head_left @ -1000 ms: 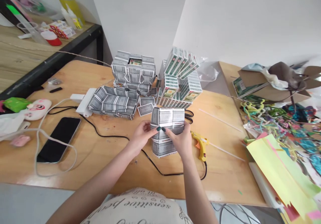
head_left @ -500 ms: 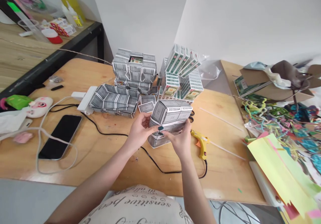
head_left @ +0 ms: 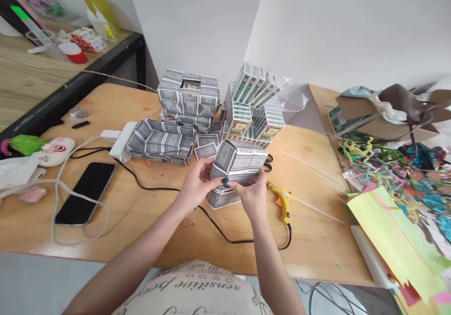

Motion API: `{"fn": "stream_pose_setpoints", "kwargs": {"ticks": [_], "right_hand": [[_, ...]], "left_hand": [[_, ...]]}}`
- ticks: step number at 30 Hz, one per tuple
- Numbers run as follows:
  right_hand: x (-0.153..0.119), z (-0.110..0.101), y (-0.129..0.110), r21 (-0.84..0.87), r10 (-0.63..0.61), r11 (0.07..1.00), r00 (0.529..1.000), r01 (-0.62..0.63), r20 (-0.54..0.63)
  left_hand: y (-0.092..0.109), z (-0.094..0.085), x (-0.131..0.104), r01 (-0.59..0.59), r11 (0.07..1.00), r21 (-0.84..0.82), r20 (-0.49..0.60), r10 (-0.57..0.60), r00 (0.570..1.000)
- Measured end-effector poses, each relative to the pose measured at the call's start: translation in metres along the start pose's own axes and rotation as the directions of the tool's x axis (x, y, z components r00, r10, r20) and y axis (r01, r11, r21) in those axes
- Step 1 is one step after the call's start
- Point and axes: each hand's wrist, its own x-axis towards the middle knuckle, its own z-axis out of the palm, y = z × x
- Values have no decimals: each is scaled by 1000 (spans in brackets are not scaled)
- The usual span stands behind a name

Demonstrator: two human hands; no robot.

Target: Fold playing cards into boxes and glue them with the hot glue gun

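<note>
A box made of grey patterned playing cards (head_left: 243, 161) is held between both hands over the wooden table. My left hand (head_left: 199, 183) grips its left side, with the thumb on the near face. On the right side, my right hand (head_left: 252, 193) is closed around the near corner, its thumb close to the left one. Behind the box lie loose cards (head_left: 206, 150). An open card tray (head_left: 160, 141) sits to the left, and a taller card-covered box (head_left: 190, 96) stands behind it. A yellow glue gun (head_left: 283, 201) lies just right of my right hand.
Stacked card packs (head_left: 241, 117) stand at the back. A phone (head_left: 86, 192), a white power strip (head_left: 122, 141) and cables are on the left. Glue sticks (head_left: 310, 166) lie on the right, beside colourful craft scraps (head_left: 398, 174) and a cardboard box (head_left: 366, 113). A black cord crosses the front.
The held box has tilted slightly, and its right end has shifted a little to the left with my right hand. Both hands keep their hold.
</note>
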Motion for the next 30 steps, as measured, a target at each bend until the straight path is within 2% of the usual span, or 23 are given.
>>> {"fn": "stream_pose_setpoints", "kwargs": {"ticks": [4, 8, 19, 22, 27, 30], "right_hand": [[-2, 3, -5, -99, -15, 995, 996, 7, -83], [-1, 3, -5, -154, -26, 988, 995, 11, -95], [4, -5, 14, -1, -58, 998, 998, 58, 9], [6, -6, 17, 30, -47, 999, 998, 45, 52], [9, -2, 18, -16, -62, 998, 998, 62, -10], [9, 1, 17, 0, -43, 999, 999, 43, 27]], "left_hand": [[-4, 3, 0, -29, 999, -16, -7, 29, 1000], [-6, 4, 2, -49, 999, 6, -23, 49, 999], [-12, -10, 6, -57, 998, 38, 114, 52, 992], [-16, -7, 5, -95, 994, 59, 97, 89, 991], [-18, -6, 6, -63, 991, 121, -15, 66, 998], [-14, -11, 7, -42, 995, 87, 25, 40, 999]]}}
